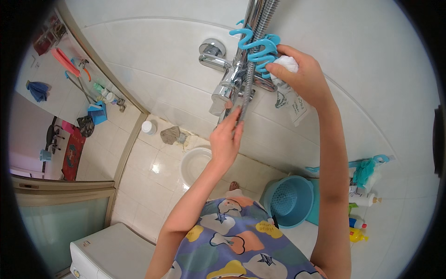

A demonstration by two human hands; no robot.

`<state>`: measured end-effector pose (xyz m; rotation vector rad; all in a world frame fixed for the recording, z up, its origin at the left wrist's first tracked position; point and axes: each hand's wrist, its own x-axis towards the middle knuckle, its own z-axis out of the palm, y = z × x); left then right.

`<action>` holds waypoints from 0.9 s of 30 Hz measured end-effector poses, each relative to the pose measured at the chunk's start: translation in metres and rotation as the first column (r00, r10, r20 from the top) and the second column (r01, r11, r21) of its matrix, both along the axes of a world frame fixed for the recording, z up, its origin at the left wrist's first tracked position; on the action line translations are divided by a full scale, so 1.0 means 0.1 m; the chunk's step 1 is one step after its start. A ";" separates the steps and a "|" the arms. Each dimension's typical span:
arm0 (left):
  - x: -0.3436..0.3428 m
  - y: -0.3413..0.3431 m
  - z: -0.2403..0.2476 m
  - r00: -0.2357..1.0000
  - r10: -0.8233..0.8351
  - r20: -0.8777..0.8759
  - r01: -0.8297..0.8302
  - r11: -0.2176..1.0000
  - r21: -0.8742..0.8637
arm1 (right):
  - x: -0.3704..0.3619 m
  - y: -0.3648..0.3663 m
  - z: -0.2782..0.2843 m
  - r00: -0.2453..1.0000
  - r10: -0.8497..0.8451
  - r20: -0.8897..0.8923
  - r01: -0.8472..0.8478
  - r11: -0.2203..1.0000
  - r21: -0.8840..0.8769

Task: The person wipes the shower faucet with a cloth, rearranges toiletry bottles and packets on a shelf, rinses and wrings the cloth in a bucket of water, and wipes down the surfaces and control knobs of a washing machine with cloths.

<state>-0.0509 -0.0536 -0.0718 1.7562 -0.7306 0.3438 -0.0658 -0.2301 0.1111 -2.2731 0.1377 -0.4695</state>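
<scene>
My right hand (304,76) is closed round a crumpled white cloth (287,64), with its fingertips against a light-blue wavy plastic rack (262,49). Below the cloth dangles a pale, thin packet with dark print (293,106). The rack sits around the chrome shower pipe (253,16) and the ribbed metal shower hose (265,21). Lower down, my left hand (224,142) has its fingers around the hose, just under the chrome mixer tap (224,96). Part of its grip is hidden from view.
On the floor are a white basin (188,162), a grey rag (170,135) and a white tub (148,127). A blue bucket (297,209) stands to the right, near several bottles (364,200). At lower left is a white appliance (116,253) beside a glass door (60,232).
</scene>
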 end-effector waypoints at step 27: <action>0.14 -0.26 0.25 0.989 0.137 -0.053 -0.109 0.924 0.366 | -0.02 0.00 -0.21 0.906 -0.154 0.394 0.062 0.970 0.237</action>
